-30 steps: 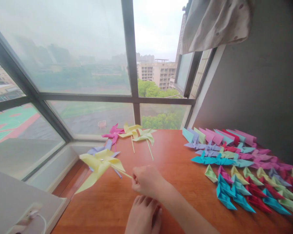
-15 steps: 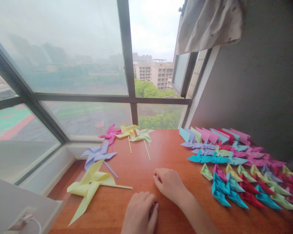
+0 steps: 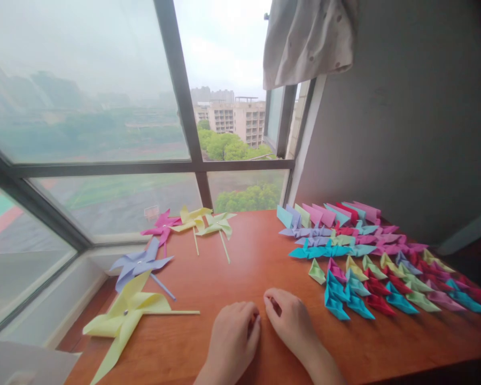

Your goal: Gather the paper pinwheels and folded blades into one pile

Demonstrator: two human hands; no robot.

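Side by side at the table's near middle rest my left hand and my right hand, a small gap between them. Both have loosely curled fingers with nothing showing in them. Left of my left hand lies a large yellow paper pinwheel, its stick pointing at the hand. Behind it are a lavender pinwheel, a magenta pinwheel, another yellow pinwheel and a pale green pinwheel. To the right of my right hand stand rows of folded paper boats in several colours.
The brown wooden table runs up to a window frame. Behind the boats lie folded paper cranes and a row of folded paper planes. A patterned curtain hangs at the open pane, beside a grey wall.
My view has turned to the right, so the table and window sit further left. My two hands are now level and side by side; the right was further forward before.
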